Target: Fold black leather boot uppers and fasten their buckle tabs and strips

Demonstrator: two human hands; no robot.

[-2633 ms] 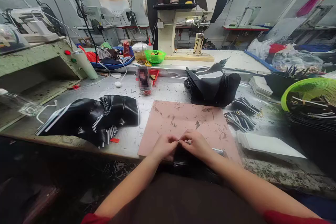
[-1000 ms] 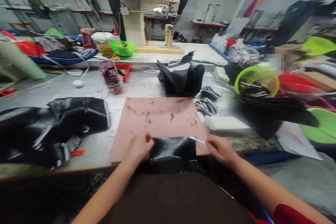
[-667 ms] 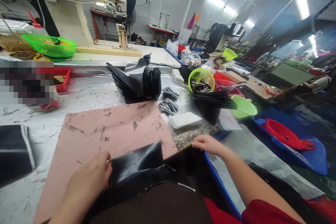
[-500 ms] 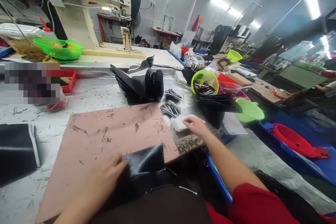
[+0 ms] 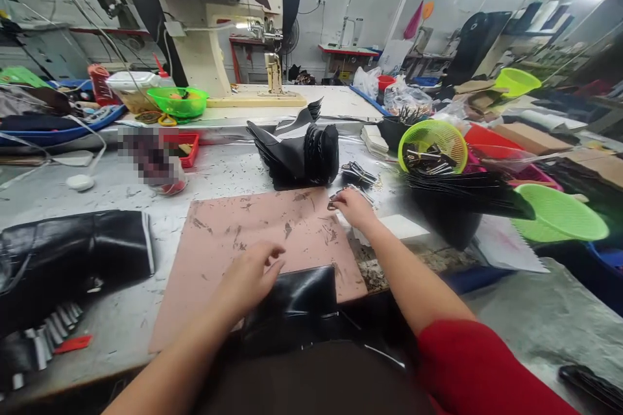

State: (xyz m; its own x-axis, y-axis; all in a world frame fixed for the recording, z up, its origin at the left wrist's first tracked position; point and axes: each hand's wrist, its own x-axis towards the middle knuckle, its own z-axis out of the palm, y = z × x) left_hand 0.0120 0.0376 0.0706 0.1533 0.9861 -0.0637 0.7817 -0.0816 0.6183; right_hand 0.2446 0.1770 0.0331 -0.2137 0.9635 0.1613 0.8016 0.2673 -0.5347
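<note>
My right hand (image 5: 357,209) is closed in a pinch on a small black strap with a metal end (image 5: 333,203), at the right edge of the pink mat (image 5: 233,227). Another bundle of such straps (image 5: 360,175) lies just behind it, and a stack of white pieces (image 5: 402,227) sits under my forearm. My left hand (image 5: 253,272) hovers over the mat with thumb and fingers apart, holding nothing. Beside it, a shiny black leather piece (image 5: 304,292) lies over the mat's near edge and down to my lap.
A stack of curved black pieces (image 5: 296,152) stands behind the mat. To the right are a yellow basket (image 5: 457,142) of straps, more stacked black pieces (image 5: 467,191) and a green basket (image 5: 559,211). Black leather shafts (image 5: 78,249) lie left. A sewing machine (image 5: 204,45) stands at the back.
My right hand has gone from the white stack to the straps and pinches one. My left hand has lifted off the black leather piece and opened. The view has swung left.
</note>
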